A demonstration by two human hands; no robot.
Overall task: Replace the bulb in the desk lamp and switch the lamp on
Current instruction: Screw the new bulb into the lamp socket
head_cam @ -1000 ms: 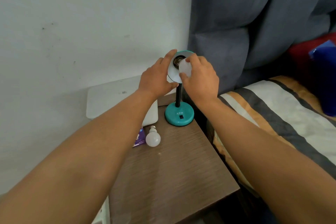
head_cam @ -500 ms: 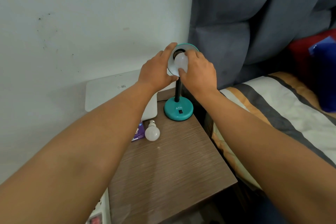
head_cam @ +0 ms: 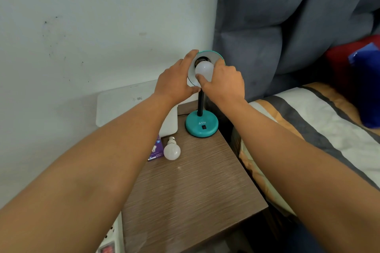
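Observation:
A teal desk lamp stands at the far end of the wooden bedside table (head_cam: 191, 191), its round base (head_cam: 201, 125) carrying a small black switch (head_cam: 203, 127). Its shade (head_cam: 207, 56) faces me. My left hand (head_cam: 174, 82) grips the shade's left rim. My right hand (head_cam: 224, 84) holds a white bulb (head_cam: 203, 69) by thumb and fingers in front of the dark socket (head_cam: 202, 60); the bulb's base is hidden. A second white bulb (head_cam: 172, 150) lies on the table to the lower left of the lamp.
A purple bulb box (head_cam: 155, 151) lies beside the loose bulb. A white flat device (head_cam: 123, 104) leans against the wall. A bed with a striped cover (head_cam: 318, 129) borders the table's right side, a grey curtain (head_cam: 287, 16) behind. A power strip (head_cam: 111, 242) shows at the lower left.
My right hand has shifted so the bulb now shows more fully in front of the socket, thumb under it. The left hand stays on the shade.

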